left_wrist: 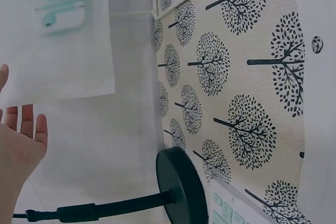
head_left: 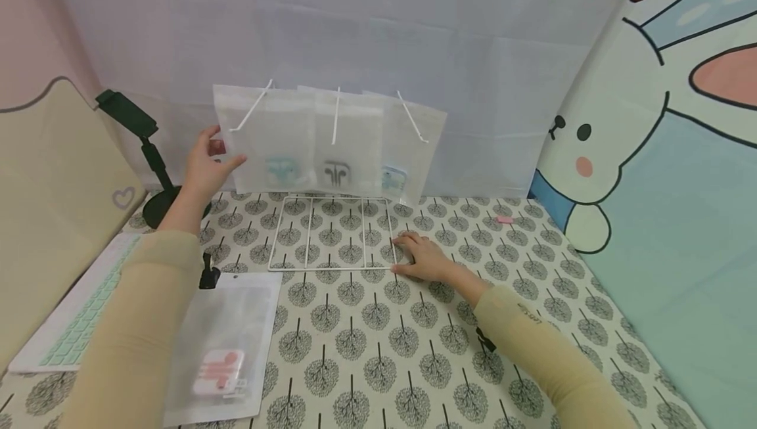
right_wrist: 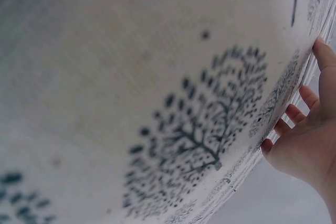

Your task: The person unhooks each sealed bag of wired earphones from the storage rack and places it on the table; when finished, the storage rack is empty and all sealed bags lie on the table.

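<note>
Three frosted white pouches hang side by side from white hooks (head_left: 252, 110) on a wire rack. The left pouch (head_left: 254, 113) shows a teal earphone case, the middle pouch (head_left: 355, 120) a black one, and the right pouch (head_left: 426, 127) a light-blue item. My left hand (head_left: 206, 165) is at the left pouch's outer edge, thumb over its front and fingertips right at the edge, thumb and fingers spread apart. The rack's white wire base (head_left: 334, 270) lies on the table. At its right side rests my right hand (head_left: 428, 259), fingertips at the wire, fingers relaxed.
Another frosted pouch (head_left: 248, 324) with a pink earphone case lies at the front left. Left of it are a white keyboard (head_left: 89, 314) with green keys and a dark green stand (head_left: 155, 159). A small pink piece (head_left: 504, 219) lies at the back right of the tree-print cloth (head_left: 426, 363).
</note>
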A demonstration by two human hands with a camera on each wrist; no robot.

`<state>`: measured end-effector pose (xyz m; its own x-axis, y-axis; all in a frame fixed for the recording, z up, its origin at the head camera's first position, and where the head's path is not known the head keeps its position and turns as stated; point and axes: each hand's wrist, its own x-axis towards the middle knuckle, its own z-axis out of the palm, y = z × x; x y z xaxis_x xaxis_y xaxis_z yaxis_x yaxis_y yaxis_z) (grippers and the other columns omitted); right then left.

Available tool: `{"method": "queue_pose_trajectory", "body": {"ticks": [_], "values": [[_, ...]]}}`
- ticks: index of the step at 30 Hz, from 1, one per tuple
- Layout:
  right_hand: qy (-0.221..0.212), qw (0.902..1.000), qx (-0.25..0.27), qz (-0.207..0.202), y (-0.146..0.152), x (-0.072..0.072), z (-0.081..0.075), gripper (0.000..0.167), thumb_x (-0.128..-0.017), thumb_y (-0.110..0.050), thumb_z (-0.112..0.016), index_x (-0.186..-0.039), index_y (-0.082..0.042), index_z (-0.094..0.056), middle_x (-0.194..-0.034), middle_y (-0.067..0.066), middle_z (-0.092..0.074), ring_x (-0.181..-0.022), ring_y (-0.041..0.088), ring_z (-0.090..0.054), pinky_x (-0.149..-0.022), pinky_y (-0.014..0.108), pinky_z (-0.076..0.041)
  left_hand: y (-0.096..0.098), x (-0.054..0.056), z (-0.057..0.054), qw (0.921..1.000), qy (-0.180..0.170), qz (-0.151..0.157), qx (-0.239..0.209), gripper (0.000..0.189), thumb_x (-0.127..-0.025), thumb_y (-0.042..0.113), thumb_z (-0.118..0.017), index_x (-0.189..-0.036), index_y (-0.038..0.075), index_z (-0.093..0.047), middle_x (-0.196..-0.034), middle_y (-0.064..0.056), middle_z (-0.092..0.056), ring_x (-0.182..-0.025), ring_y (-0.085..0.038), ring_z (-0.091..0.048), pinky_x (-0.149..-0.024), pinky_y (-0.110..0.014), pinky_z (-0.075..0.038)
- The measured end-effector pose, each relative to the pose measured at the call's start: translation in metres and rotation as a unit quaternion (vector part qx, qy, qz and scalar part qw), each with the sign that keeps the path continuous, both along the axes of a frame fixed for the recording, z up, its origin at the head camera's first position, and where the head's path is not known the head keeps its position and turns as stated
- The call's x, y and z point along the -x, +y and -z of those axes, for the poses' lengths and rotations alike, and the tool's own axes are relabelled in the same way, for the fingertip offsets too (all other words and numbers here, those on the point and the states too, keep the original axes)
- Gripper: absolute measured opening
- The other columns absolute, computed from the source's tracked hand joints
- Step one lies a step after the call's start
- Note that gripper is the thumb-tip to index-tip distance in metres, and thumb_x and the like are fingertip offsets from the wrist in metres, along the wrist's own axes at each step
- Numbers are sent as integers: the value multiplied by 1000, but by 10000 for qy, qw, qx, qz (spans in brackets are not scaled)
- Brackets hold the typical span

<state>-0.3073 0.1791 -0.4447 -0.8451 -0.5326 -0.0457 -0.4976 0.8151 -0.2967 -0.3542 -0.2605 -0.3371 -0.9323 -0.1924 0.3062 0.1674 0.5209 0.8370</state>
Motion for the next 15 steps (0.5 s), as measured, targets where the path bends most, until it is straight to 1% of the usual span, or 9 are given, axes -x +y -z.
{"method": "queue_pose_trajectory", "body": {"ticks": [3, 6, 9, 11, 15], "values": [[23, 10000, -2, 15, 0, 1, 0, 69, -87, -48, -62, -143, -13, -41, -150, 16, -31, -128, 42, -39, -105, 57, -32, 0, -1, 4, 9997, 160, -110, -144, 68, -89, 31, -65, -145, 10, -33, -117, -9, -54, -104, -14, -50, -85, -27, -47], [40, 10000, -20, 11, 0, 1, 1, 69, -87, -49, -61, -143, -13, -40, -150, 16, -31, -127, 41, -40, -105, 57, -32, 0, -4, 7, 9989, 378, -221, -164, 56, -90, 31, -63, -134, 3, -43, -110, -8, -57, -88, -2, -49, -74, -16, -44], [40, 10000, -27, 2, 0, 1, 2, 69, -87, -49, -61, -143, -13, -40, -150, 16, -31, -127, 41, -40, -105, 57, -33, 1, -7, 9, 9974, 612, -368, -88, 48, -90, 32, -63, -123, 0, -48, -103, -8, -58, -80, 2, -48, -68, -12, -41], [43, 10000, -20, -13, 1, 1, 2, 69, -87, -49, -61, -143, -13, -40, -150, 16, -31, -127, 42, -40, -104, 58, -33, 2, -9, 9, 9960, 765, -454, -62, 44, -90, 32, -63, -118, 0, -50, -98, -4, -59, -79, 1, -48, -67, -12, -41], [58, 10000, -31, -34, 2, 1, 3, 70, -88, -49, -60, -143, -13, -40, -150, 16, -30, -127, 42, -40, -105, 58, -32, 5, -14, 11, 9930, 1079, -476, -61, 38, -90, 28, -65, -113, 0, -53, -87, 8, -57, -76, 0, -50, -64, -11, -42]]}}
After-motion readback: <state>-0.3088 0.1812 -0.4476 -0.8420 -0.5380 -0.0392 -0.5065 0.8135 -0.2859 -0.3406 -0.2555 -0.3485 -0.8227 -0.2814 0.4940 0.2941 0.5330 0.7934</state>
